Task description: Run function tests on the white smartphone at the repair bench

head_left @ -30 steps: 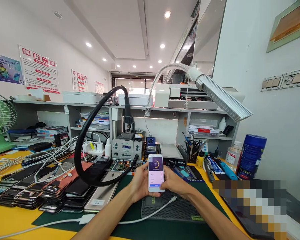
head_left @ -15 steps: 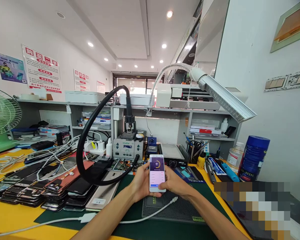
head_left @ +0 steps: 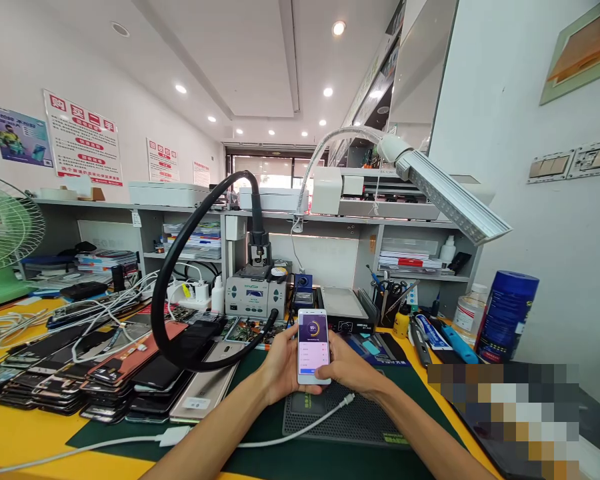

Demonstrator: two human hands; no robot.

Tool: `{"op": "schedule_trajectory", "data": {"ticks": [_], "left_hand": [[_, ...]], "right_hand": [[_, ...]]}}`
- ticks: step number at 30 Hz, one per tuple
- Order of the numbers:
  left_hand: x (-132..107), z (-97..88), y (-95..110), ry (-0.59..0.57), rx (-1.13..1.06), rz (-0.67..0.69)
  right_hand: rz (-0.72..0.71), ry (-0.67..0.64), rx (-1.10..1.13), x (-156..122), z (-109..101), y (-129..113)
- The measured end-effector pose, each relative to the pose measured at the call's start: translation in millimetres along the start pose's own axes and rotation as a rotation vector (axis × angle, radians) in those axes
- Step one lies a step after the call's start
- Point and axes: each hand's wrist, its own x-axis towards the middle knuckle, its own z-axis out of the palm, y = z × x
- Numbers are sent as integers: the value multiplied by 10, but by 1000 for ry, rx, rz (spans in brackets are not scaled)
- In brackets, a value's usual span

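White, looks light, slippery, best edge-held: clamping phone (head_left: 311, 341) between fingers of left hand (head_left: 279, 363) and right hand (head_left: 349, 362), seemingly palm-backed.

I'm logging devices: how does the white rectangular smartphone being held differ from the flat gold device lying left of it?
The white rectangular smartphone is held by the left hand, the right hand against it; the flat gold device lies unheld. The smartphone shows a lit screen; the gold device, a gold face with a white label. Both look rectangular.
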Motion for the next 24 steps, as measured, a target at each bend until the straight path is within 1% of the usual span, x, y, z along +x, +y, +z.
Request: {"op": "schedule_trajectory", "data": {"ticks": [6,16,18,21,24], "left_hand": [[-3,-16,-10,0,2,8],[-7,-15,-14,-18,-21,6],[-12,-12,-13,-19,-27,4],[-19,-5,-7,-20,-27,0],[-34,13,4,-33,-14,2]], "right_hand": [[9,-12,0,-24,3,-54],[33,9,55,1,-3,-7],[46,7,76,1,-6,-17],[104,-20,125,-14,-14,-73],[135,-55,241,-39,-39,-143]]}}
